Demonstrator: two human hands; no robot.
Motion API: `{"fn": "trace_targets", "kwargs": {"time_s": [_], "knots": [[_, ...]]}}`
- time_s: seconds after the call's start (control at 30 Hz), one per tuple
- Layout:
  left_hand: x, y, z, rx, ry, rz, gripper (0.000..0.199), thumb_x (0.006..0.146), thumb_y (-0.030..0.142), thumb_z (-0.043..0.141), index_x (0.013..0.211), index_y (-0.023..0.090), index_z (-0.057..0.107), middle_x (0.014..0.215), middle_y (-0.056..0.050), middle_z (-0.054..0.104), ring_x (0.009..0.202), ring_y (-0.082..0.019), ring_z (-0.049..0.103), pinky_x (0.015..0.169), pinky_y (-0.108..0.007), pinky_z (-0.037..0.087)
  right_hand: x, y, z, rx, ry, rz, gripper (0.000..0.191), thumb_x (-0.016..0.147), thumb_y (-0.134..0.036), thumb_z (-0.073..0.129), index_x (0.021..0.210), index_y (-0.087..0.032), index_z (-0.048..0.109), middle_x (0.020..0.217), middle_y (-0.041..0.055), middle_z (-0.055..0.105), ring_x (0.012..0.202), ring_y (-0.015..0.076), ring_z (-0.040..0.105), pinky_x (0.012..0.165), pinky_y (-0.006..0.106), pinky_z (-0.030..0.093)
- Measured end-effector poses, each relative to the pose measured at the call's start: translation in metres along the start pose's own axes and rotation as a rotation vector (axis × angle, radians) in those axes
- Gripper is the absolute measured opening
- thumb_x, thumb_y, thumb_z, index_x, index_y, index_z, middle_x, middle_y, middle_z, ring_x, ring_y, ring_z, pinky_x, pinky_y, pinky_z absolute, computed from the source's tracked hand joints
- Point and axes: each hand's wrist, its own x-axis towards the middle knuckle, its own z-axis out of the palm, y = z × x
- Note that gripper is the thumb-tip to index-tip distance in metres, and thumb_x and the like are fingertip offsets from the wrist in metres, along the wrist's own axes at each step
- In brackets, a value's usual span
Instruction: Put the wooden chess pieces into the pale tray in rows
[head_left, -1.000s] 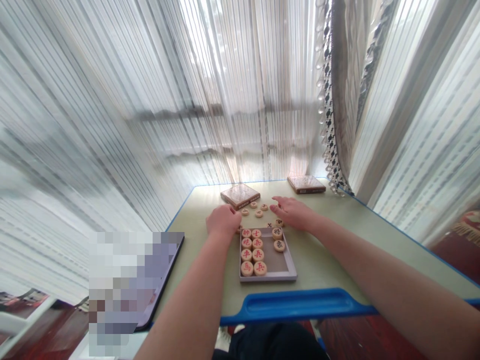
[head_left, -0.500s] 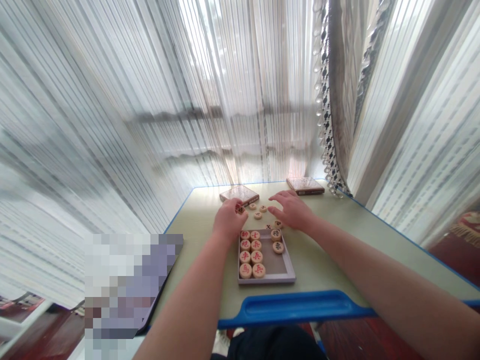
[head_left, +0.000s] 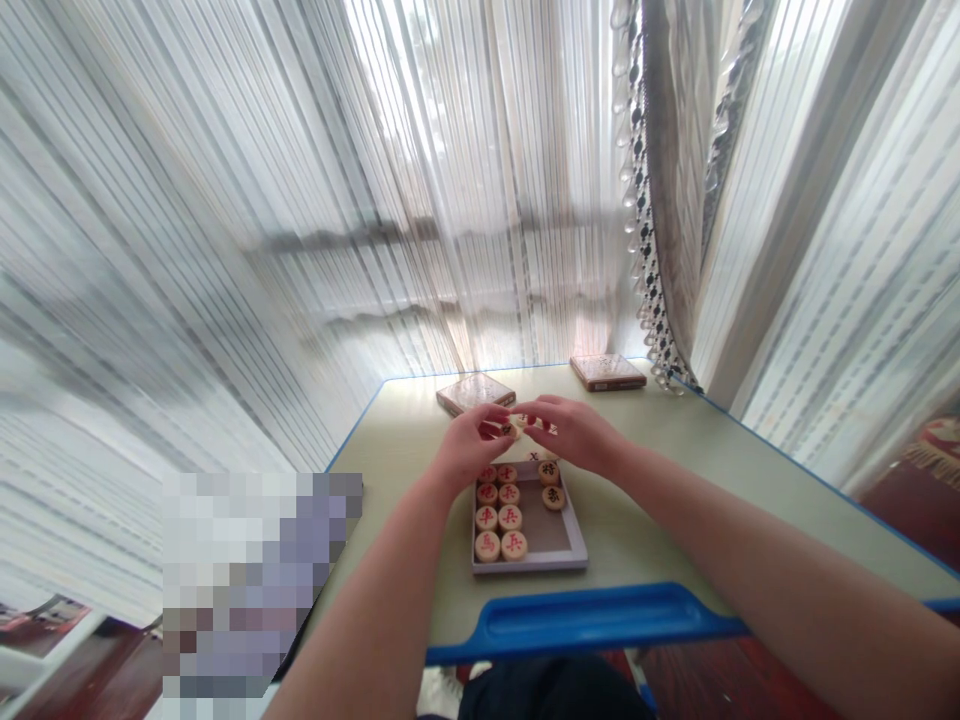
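Beyond the far edge of the open box [head_left: 531, 566], my left hand [head_left: 472, 445] has its fingers curled round a round wooden piece with a black character [head_left: 509, 430]. My right hand [head_left: 570, 430] faces it from the right, fingers apart and fingertips close to that piece, with no piece seen in its grip. Red-marked pieces [head_left: 510, 518] fill two columns on the box's left side. On its right side lie two black-marked pieces [head_left: 553, 498]. A few loose pieces [head_left: 533, 456] lie on the table between and under my hands, partly hidden.
Two flat boxes lie at the table's far side, one [head_left: 476, 391] behind my left hand, the other [head_left: 608, 372] farther right. A blue tray [head_left: 592, 615] edges the near side. A blurred-out object [head_left: 300, 570] is at the left. Curtains hang behind.
My left hand has moved right, toward the middle, with a piece. My right hand has come left, and the two hands' fingertips now nearly meet over the loose pieces.
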Motion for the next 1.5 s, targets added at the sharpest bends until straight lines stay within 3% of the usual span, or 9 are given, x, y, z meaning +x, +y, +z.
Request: {"fn": "trace_targets", "kwargs": {"time_s": [0.23,0.37,0.63,0.8,0.97,1.23,1.5], "knots": [[-0.002,0.006,0.002,-0.171,-0.041,-0.059,0.031,0.063,0.027,0.07,0.089,0.012,0.06,0.088,-0.008,0.065,0.079,-0.016,0.061,0.073,-0.03,0.05,-0.001,-0.006,0.002,0.014,-0.037,-0.046,0.017,0.082,-0.029,0.053,0.092,-0.023,0.065,0.078,0.001,0.064,0.059,0.0091,0.053,0.059,0.021,0.039],[-0.002,0.011,0.003,-0.223,-0.049,-0.079,0.031,0.062,0.027,0.07,0.088,0.012,0.061,0.085,-0.007,0.065,0.076,-0.015,0.061,0.07,-0.029,0.049,0.0,-0.007,0.0,0.005,-0.037,-0.035,0.015,0.082,-0.027,0.052,0.09,-0.022,0.064,0.081,0.0016,0.065,0.062,0.0104,0.054,0.061,0.022,0.039],[-0.005,0.017,0.002,-0.185,-0.067,-0.114,0.031,0.063,0.033,0.069,0.085,0.011,0.067,0.079,-0.006,0.068,0.075,-0.016,0.061,0.073,-0.03,0.048,0.0,-0.009,-0.004,0.03,0.02,-0.037,0.015,0.082,-0.024,0.052,0.092,-0.021,0.063,0.087,0.0036,0.064,0.071,0.013,0.058,0.066,0.024,0.042],[-0.004,0.014,0.002,-0.217,-0.015,-0.098,0.034,0.058,0.029,0.073,0.086,0.012,0.065,0.085,-0.008,0.068,0.079,-0.017,0.062,0.077,-0.033,0.049,-0.001,-0.009,-0.002,0.071,0.034,-0.004,0.017,0.077,-0.019,0.054,0.092,-0.021,0.061,0.086,0.0027,0.064,0.07,0.0124,0.058,0.067,0.024,0.044],[-0.001,0.007,0.0,-0.151,-0.02,-0.075,0.033,0.058,0.03,0.074,0.084,0.012,0.063,0.082,-0.007,0.067,0.075,-0.017,0.063,0.072,-0.032,0.05,-0.001,-0.015,-0.005,0.089,0.053,0.067,0.024,0.075,-0.015,0.05,0.097,-0.019,0.058,0.084,0.0027,0.066,0.064,0.0118,0.057,0.063,0.025,0.044],[0.0,0.0,0.002,-0.071,-0.025,-0.022,0.032,0.06,0.03,0.072,0.082,0.013,0.057,0.076,-0.004,0.064,0.069,-0.014,0.06,0.066,-0.029,0.05,0.001,-0.012,-0.002,0.138,-0.075,0.101,0.021,0.078,-0.019,0.048,0.094,-0.017,0.062,0.084,0.0046,0.067,0.066,0.0127,0.058,0.063,0.025,0.044],[-0.001,0.0,0.002,-0.073,-0.031,-0.029,0.035,0.061,0.033,0.072,0.084,0.013,0.056,0.077,-0.006,0.065,0.071,-0.015,0.061,0.066,-0.029,0.049,0.001,-0.012,0.0,0.226,-0.028,0.093,0.028,0.077,-0.017,0.05,0.102,-0.017,0.062,0.088,0.0052,0.067,0.066,0.0124,0.058,0.063,0.025,0.047]]}}
